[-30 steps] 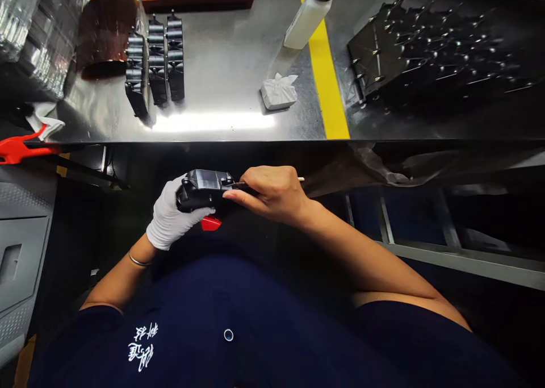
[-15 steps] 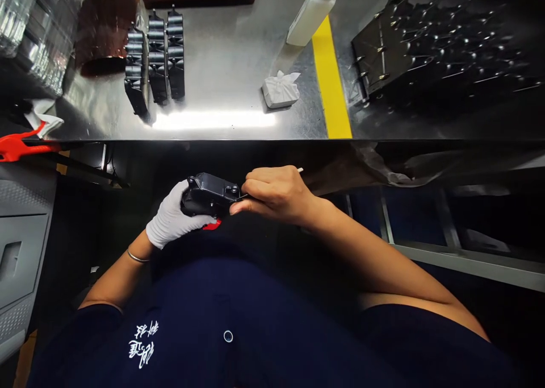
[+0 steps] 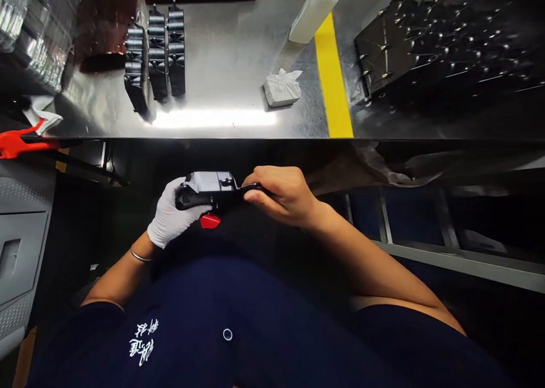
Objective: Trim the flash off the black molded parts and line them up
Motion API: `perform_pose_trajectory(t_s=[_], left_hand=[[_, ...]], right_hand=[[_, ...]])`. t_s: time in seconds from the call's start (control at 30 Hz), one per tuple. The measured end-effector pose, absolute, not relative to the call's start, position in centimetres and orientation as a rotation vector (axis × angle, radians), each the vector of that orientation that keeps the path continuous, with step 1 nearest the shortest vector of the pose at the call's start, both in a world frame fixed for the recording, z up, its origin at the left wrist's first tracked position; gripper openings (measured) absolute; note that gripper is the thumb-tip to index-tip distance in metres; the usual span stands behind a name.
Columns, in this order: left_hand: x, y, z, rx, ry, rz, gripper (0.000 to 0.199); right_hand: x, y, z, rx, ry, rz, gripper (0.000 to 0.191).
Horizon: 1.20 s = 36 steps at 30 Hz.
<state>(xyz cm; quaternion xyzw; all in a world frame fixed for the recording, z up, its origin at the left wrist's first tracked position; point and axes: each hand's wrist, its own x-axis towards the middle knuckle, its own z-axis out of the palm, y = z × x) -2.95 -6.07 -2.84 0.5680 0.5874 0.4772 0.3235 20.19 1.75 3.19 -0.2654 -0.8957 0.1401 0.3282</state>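
Below the bench edge, my left hand point(image 3: 170, 215), in a white glove, grips the left end of a black moulded plastic part point(image 3: 210, 183). Its flat top face catches the light. A red piece point(image 3: 210, 221) shows just under the part, by my left thumb; whether it is attached cannot be made out. My bare right hand point(image 3: 283, 195) is closed at the part's right end. Thumb and forefinger pinch something thin and dark there, either a tab of the part or a slim tool; the frames do not settle which.
On the metal bench point(image 3: 230, 53) stand several black ribbed parts point(image 3: 166, 53), a white tissue pack point(image 3: 281, 88) and a white bottle point(image 3: 313, 13). Past the yellow stripe point(image 3: 334, 81) sit stacked black parts point(image 3: 426, 41). A red-handled tool point(image 3: 19, 144) overhangs the left edge.
The black part has tilted, turning its top face into the light, and shifted slightly left. My right hand has drawn a little right. A white tip behind it no longer shows.
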Motion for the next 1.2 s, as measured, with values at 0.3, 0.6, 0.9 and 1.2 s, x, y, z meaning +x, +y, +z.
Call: perform_pose_trajectory(t_s=[0.3, 0.6, 0.9, 1.2], left_hand=[[-4.5, -5.7, -1.7, 1.834, 1.324, 1.332, 0.05], [-4.6, -5.5, -0.1, 2.132, 0.972, 1.225, 0.054], [-5.4, -5.0, -0.3, 2.065, 1.057, 1.2, 0.047], [-5.7, -4.4, -0.8, 1.075, 1.003, 0.711, 0.069]], right_hand=[[20.3, 1.3, 2.8, -0.798, -2.326, 0.25, 0.037], [20.6, 2.3, 2.4, -0.805, -2.347, 0.648, 0.043], [21.3, 1.9, 4.3, -0.516, -2.387, 1.038, 0.051], [19.2, 2.7, 5.0, -0.393, -2.487, 0.368, 0.057]])
